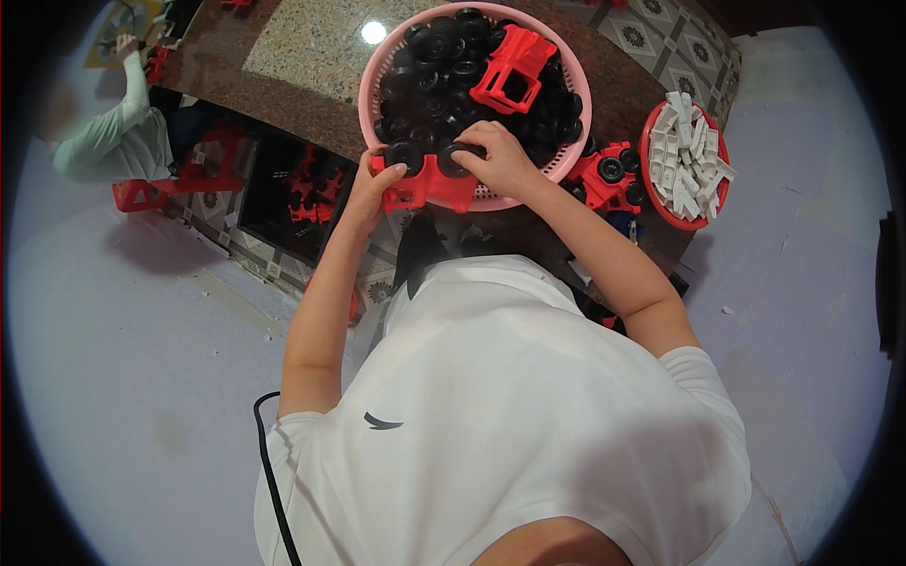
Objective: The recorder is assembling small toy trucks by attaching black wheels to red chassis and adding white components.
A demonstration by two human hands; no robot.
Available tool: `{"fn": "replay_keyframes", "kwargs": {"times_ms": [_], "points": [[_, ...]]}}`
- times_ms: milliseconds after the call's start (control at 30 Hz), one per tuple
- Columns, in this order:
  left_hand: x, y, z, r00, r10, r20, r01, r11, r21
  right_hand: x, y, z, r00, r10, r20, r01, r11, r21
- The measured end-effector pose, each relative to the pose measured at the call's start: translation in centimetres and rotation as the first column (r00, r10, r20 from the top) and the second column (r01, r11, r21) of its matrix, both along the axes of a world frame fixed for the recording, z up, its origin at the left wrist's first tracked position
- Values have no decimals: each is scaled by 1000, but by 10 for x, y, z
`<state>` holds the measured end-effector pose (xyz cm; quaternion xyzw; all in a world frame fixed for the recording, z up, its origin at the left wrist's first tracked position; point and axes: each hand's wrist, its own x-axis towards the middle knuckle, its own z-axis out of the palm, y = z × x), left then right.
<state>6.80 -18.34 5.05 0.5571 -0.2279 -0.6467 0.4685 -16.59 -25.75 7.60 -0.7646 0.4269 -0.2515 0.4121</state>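
Between my hands, over the near rim of a pink basket [366, 104], is a red plastic toy vehicle body [429, 187] with two black wheels along its far side. My left hand [370, 189] grips its left end, the thumb by the left wheel [404, 156]. At the other end, my right hand [498, 162] has its fingers closed on the right wheel [457, 158]. Many loose black wheels [432, 80] fill the basket, and another red toy vehicle body [514, 71] lies on top of them without wheels showing.
Right of the basket sit red toy vehicles with wheels [609, 177] and a red basket [700, 224] of white plastic parts [681, 156]. A black crate [274, 226] at left holds red pieces. A co-worker [118, 137] sits far left near a red stool [142, 195].
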Motion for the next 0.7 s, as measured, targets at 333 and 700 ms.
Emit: {"fn": "replay_keyframes", "kwargs": {"times_ms": [333, 700], "points": [[28, 9, 4, 981, 48, -186, -59, 997, -55, -9, -22, -27, 972, -65, 225, -43, 895, 445], [35, 11, 17, 958, -144, -249, 115, 985, -125, -3, 5, -104, 736, 40, -676, -135, 987, -88]]}}
